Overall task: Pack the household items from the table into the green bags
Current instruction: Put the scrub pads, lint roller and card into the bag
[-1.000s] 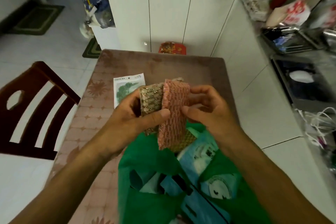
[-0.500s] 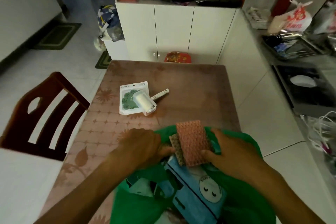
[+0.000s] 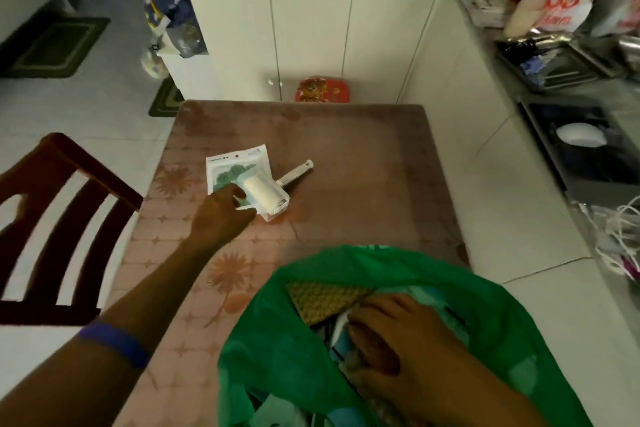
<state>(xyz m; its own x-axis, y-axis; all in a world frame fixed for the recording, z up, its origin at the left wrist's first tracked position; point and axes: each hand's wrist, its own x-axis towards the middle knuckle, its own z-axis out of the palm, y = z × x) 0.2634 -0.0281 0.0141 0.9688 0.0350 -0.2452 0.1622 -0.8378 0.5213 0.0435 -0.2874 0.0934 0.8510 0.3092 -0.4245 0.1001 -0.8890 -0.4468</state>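
Note:
A green bag (image 3: 284,350) stands open at the table's near edge. Inside it lies a yellow-green scouring pad (image 3: 322,300) beside blue-packaged items. My right hand (image 3: 398,333) is down in the bag, fingers curled over a pink scouring pad (image 3: 375,347). My left hand (image 3: 221,215) reaches out over the table and touches the near end of a white lint roller (image 3: 266,194), fingers closing on its clear cover. The roller lies partly on a white packet with green pieces (image 3: 225,173).
The brown patterned table (image 3: 346,149) extends ahead. A dark wooden chair (image 3: 52,218) stands at the left. White cabinets (image 3: 311,35) are behind the table, with a red tin (image 3: 322,90) on the floor. A counter with a sink (image 3: 581,149) runs along the right.
Both hands lowered the scouring pads into the bag. My left hand then left the bag and reached forward to the lint roller. My right hand stayed in the bag.

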